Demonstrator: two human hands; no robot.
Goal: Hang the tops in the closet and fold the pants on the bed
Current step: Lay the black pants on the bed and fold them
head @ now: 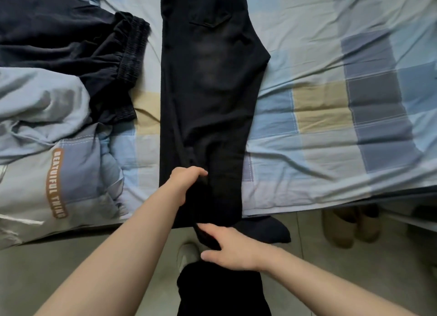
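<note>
Both arms reach forward: left hand [186, 181] and right hand [227, 242] grip the black pants [208, 91].

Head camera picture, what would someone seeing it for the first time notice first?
Black pants lie stretched lengthwise down the middle of the checked bed, legs hanging over its near edge. The left hand grips the legs on the bed, and the right hand holds them just past the edge. Another dark garment lies crumpled at the left.

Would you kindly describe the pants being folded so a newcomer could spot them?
On the checked bed sheet, look mid-bed: the black pants lie flat and lengthwise, hems over the near edge. Unlike the crumpled dark garment to their left, both hands hold them.
</note>
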